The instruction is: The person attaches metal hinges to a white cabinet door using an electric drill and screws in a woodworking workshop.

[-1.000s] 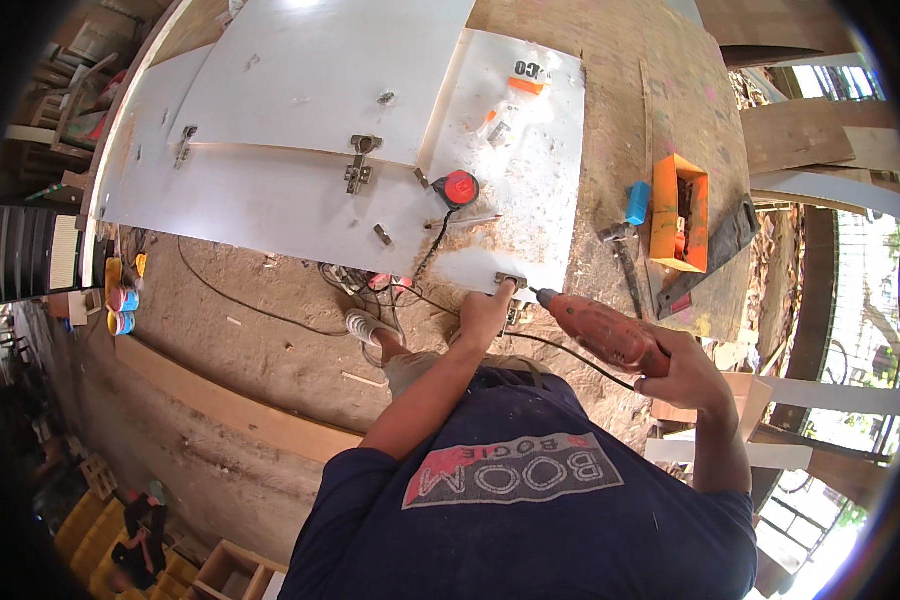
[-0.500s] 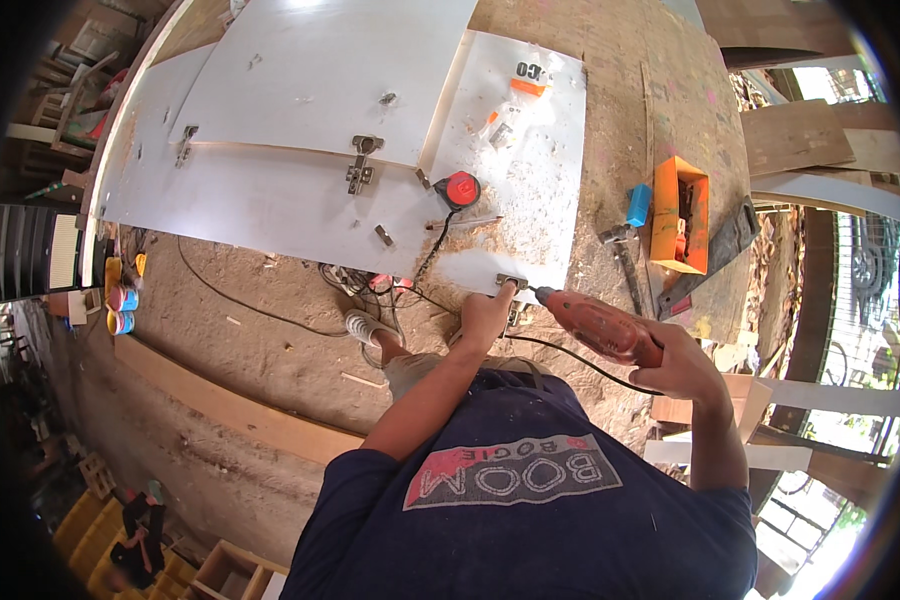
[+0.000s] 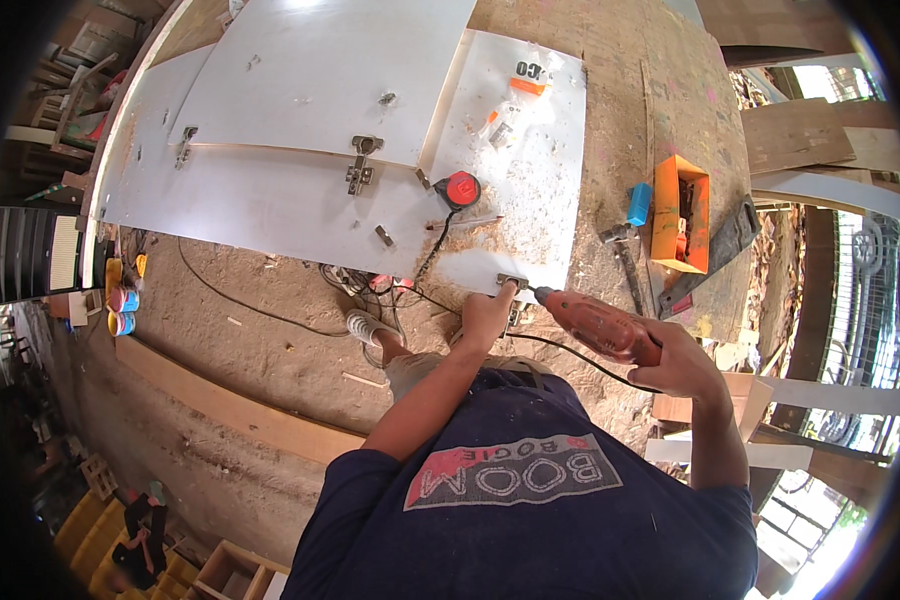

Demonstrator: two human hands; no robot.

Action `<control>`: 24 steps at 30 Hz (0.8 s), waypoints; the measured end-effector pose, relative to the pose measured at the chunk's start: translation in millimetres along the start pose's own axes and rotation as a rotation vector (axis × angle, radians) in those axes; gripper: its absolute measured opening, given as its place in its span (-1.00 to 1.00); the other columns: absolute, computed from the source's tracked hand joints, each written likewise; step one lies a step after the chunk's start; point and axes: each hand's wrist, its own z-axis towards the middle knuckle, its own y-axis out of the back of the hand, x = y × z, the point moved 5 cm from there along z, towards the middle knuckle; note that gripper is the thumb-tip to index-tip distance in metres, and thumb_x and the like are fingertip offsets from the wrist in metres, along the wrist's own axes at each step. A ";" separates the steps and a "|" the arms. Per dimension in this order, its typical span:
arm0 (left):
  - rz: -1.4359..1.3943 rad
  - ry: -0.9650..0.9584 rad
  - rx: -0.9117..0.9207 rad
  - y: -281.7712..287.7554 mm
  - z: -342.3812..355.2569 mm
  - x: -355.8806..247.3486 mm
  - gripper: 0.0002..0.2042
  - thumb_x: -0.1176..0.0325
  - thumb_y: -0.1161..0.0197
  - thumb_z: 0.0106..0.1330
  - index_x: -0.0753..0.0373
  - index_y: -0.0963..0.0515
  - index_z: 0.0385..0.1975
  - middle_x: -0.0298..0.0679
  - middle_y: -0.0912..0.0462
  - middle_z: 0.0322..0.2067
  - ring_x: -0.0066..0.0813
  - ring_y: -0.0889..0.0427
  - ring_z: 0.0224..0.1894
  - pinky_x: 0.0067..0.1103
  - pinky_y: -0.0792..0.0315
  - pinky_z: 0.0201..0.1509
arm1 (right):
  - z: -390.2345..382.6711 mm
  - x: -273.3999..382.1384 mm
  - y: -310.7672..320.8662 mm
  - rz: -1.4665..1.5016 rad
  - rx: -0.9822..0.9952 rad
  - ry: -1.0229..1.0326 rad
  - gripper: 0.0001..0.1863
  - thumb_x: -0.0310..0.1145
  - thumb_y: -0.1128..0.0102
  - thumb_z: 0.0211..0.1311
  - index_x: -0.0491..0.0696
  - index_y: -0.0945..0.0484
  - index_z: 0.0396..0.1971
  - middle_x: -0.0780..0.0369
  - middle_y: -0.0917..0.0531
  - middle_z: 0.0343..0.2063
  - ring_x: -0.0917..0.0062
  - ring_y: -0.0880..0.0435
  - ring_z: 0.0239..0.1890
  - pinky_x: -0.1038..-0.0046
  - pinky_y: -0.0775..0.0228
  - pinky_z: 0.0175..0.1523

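The right hand [image 3: 682,362] grips the rear of a red corded electric drill [image 3: 598,326], its bit aimed at a small metal hinge piece [image 3: 511,283] on the near edge of a white laminated board [image 3: 518,170]. The left hand [image 3: 488,314] presses fingers on that hinge piece. A round red tape measure [image 3: 462,189] and an orange box [image 3: 679,212] lie nearby on the sawdust-covered worktop [image 3: 620,120]

Bright daylight, glare on white panels [image 3: 300,110] — sharp centre, edges bent.
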 end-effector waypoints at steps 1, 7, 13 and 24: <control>-0.001 0.000 -0.001 -0.5 0.6 1.3 -0.39 -0.12 -0.39 0.31 0.53 -0.69 -0.47 0.11 -0.73 -0.55 -0.04 -0.78 -0.41 -0.22 -0.55 -0.23 | -0.2 2.8 0.3 0.006 -0.001 0.000 -0.23 -0.35 -0.41 -0.15 -0.15 -0.59 0.25 0.04 -0.79 -0.09 0.31 -0.77 -0.07 0.32 -0.54 0.11; -0.004 -0.040 -0.035 2.5 -1.9 -4.8 -0.40 -0.09 -0.39 0.31 0.52 -0.69 -0.49 0.09 -0.72 -0.57 -0.07 -0.78 -0.43 -0.22 -0.54 -0.26 | 1.0 2.1 2.1 -0.011 0.008 -0.004 -0.22 -0.34 -0.42 -0.15 -0.13 -0.59 0.25 0.02 -0.78 -0.09 0.25 -0.77 -0.07 0.30 -0.55 0.11; -0.054 -0.040 0.015 5.0 -10.8 -17.1 -0.43 -0.03 -0.39 0.34 0.56 -0.69 -0.41 -0.04 -0.74 -0.52 -0.29 -0.70 -0.44 -0.29 -0.50 -0.26 | 4.9 -3.8 4.2 -0.064 0.010 0.034 -0.21 -0.35 -0.41 -0.15 -0.13 -0.57 0.27 0.00 -0.77 -0.11 0.16 -0.77 -0.09 0.27 -0.55 0.10; -0.041 -0.053 -0.012 4.5 -9.5 -13.7 -0.41 -0.05 -0.40 0.35 0.56 -0.68 -0.46 -0.06 -0.71 -0.57 -0.33 -0.65 -0.50 -0.26 -0.46 -0.32 | 16.5 15.3 20.3 -0.209 0.084 0.074 -0.21 -0.33 -0.42 -0.15 -0.10 -0.57 0.27 -0.03 -0.78 -0.21 0.10 -0.80 -0.15 0.27 -0.58 0.01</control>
